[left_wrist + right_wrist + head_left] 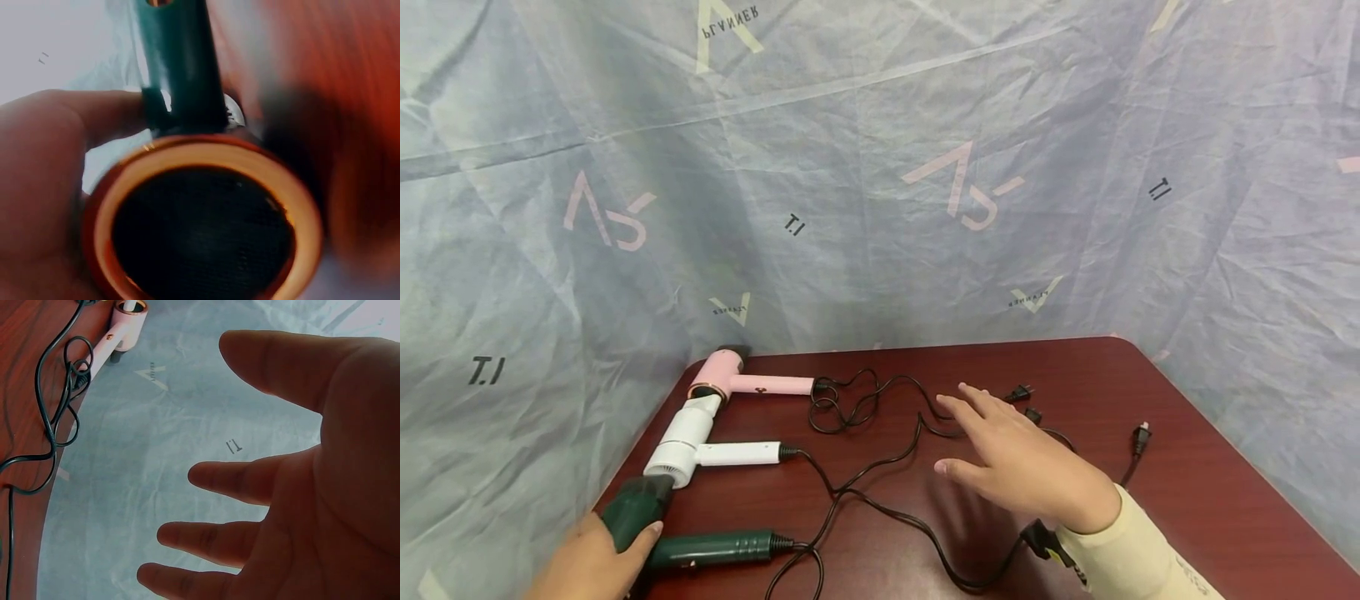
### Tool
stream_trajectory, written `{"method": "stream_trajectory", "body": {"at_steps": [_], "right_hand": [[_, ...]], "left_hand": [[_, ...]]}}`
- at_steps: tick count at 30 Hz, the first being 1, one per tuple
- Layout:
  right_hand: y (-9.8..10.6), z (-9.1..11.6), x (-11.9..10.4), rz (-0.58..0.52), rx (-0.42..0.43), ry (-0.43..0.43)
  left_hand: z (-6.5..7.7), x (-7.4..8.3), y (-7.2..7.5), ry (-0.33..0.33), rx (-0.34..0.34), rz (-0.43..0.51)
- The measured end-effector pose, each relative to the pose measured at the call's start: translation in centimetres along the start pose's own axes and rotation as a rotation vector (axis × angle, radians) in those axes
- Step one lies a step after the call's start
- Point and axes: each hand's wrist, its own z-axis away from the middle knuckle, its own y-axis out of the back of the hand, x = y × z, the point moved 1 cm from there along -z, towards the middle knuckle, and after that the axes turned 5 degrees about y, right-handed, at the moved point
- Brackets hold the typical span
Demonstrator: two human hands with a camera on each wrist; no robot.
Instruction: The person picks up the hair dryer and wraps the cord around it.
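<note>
At the table's near left corner my left hand (pixel 591 554) grips the body of a dark green hair dryer (pixel 718 547), thumb on the near side. Its gold-ringed round back (pixel 203 156) faces the camera in the left wrist view. Behind it lies a white hair dryer (pixel 681 446), and farther back a pink hair dryer (pixel 718 373); all three handles point right. My right hand (pixel 1015 458) hovers over the cords with fingers spread, holding nothing; its bare palm (pixel 319 531) shows in the right wrist view.
Black cords (pixel 917 517) loop and cross over the dark red table (pixel 880 467). Several plugs lie at the right, one plug (pixel 1141 437) toward the right side and another plug (pixel 1019 393) beyond the right hand. Grey printed cloth (pixel 865 275) hangs around the table.
</note>
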Motion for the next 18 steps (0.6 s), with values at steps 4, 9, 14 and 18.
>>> {"method": "stream_trajectory", "body": {"at_steps": [4,9,14,18], "right_hand": [[0.05,0.1,-0.02,-0.002,-0.019,-0.01],[0.19,0.29,-0.19,-0.005,-0.034,0.001],[0.39,0.48,-0.35,-0.004,-0.04,0.003],[0.53,0.52,-0.46,0.018,-0.029,0.02]], "left_hand": [[-0.03,-0.24,-0.04,0.025,-0.01,0.008],[-0.17,-0.41,-0.09,0.031,-0.031,0.055],[-0.43,-0.6,0.15,0.022,-0.022,0.048],[-0.47,-0.75,0.18,0.005,-0.043,0.061]]}}
